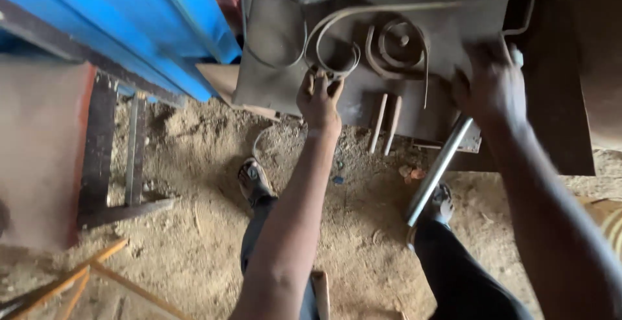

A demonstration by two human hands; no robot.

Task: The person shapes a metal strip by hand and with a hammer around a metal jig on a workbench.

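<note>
Metal strip (337,35), partly curled into a scroll (tail unbent), near the plate's (272,80) front edge: left hand (319,96) clenched on its looped end, right hand (489,80) blurred, grip unclear, by the pipe (437,171).

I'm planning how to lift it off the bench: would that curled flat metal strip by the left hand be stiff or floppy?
The curled metal strip holds its loops standing on edge, so probably stiff with some spring. The left hand grips one end; the long free curve may swing. It looks thin, so likely light, with edges possibly sharp.
</note>
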